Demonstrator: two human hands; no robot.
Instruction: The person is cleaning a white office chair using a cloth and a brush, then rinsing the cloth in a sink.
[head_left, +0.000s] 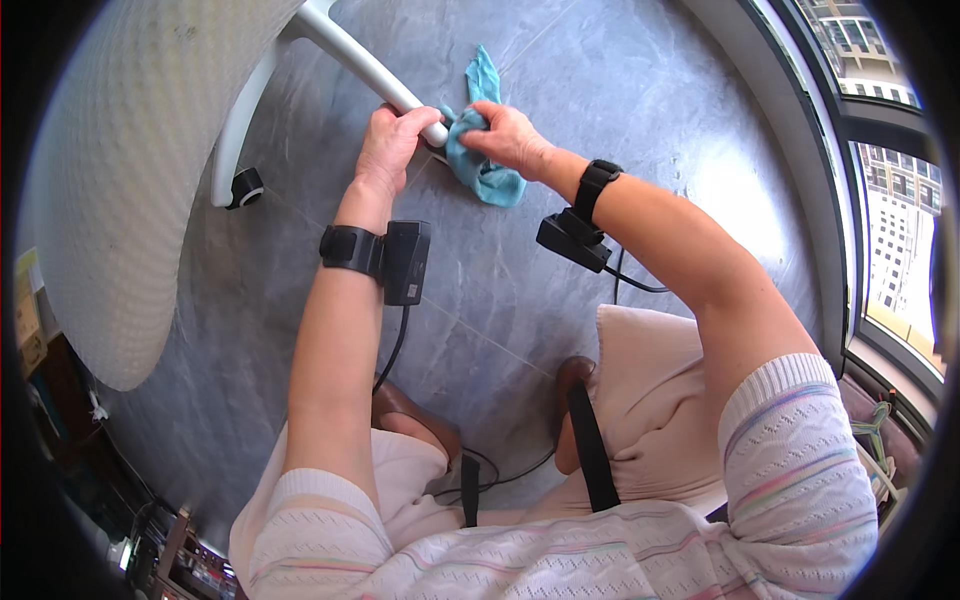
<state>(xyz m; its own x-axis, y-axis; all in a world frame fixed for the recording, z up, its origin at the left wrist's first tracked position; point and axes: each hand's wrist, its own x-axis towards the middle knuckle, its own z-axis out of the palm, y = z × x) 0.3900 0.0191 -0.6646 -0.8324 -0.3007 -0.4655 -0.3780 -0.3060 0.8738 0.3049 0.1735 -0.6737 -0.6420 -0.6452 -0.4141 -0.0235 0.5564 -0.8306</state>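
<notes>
My left hand (388, 146) grips the end of a white leg (360, 64) of a swivel chair base, its thumb lying along the tube. Bunched in my right hand (514, 139) is a turquoise cloth (487, 176), pressed close to the rounded tip of that leg. One end of the cloth sticks out beyond my fingers and a fold hangs below them. The caster under this leg tip is mostly hidden by the cloth and my hands. A second white leg (244, 120) carries a black caster (245, 187) to the left.
A pale textured chair cushion (127, 187) fills the upper left. Grey marbled tiles (480, 300) form the floor. Along the right runs a window frame (862, 120). Black cables (517, 476) trail between my brown shoes (412, 420). Shelves (172, 555) with small items stand at lower left.
</notes>
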